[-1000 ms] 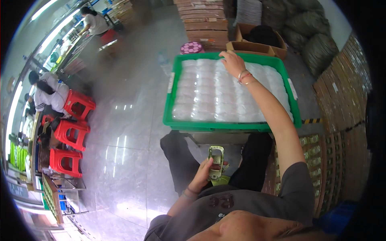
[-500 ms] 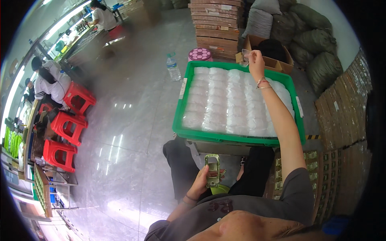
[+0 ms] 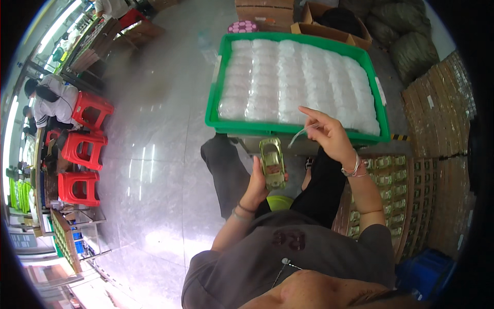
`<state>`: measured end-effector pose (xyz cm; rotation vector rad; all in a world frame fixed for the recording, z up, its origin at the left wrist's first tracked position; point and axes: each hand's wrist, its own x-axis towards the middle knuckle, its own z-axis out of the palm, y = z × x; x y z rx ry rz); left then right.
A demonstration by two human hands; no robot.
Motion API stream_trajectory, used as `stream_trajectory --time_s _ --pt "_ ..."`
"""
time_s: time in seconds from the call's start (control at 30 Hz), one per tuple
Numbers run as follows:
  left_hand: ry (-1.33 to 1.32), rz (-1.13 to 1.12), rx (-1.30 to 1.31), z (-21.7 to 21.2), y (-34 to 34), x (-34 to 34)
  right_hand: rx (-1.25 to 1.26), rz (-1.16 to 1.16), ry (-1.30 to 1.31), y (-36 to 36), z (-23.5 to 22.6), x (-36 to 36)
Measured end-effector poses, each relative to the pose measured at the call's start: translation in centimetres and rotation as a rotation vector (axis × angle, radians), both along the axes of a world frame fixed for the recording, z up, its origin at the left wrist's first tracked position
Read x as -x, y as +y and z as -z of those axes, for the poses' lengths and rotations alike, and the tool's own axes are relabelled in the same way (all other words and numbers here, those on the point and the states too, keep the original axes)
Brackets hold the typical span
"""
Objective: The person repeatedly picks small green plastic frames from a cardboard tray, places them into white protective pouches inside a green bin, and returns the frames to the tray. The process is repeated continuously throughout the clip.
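My left hand (image 3: pixel 256 186) grips a shiny green-gold toy car body shell (image 3: pixel 281 177), held upright over my lap with its hollow side showing. To the right of it, my right hand (image 3: pixel 329 136) pinches a thin clear plastic piece (image 3: pixel 297 136) between thumb and fingers, index finger stretched out. The two pieces are apart. Just beyond both hands stands a green tray (image 3: pixel 296 130), filled with rows of clear-wrapped white packets (image 3: pixel 288 85). My right hand overlaps its near edge in the view.
At my right lies a partitioned tray of similar car shells (image 3: pixel 386 180), near a blue crate (image 3: pixel 424 273). A yellow-green container (image 3: pixel 279 203) sits between my legs. Red stools (image 3: pixel 85 149) and a seated person (image 3: pixel 56 98) are at left. An open cardboard box (image 3: pixel 355 41) and sacks (image 3: pixel 411 51) stand behind.
My right hand has come back from the tray's far edge to its near side, bringing the clear piece closer to the car shell. My left hand sits higher in view; the whole view has shifted.
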<state>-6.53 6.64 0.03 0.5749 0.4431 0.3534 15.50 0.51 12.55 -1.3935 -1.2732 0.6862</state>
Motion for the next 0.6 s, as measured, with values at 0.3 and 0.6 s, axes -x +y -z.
stream_trajectory --time_s 0.3,0.6 --pt "0.143 -0.037 -0.085 -3.2 -1.3 -0.5 -0.267 0.22 -0.752 -0.9 1.3 6.1" --pt "0.225 -0.092 -0.138 -3.1 -1.4 -0.6 -0.191 0.056 -0.793 -0.5 3.1 6.4"
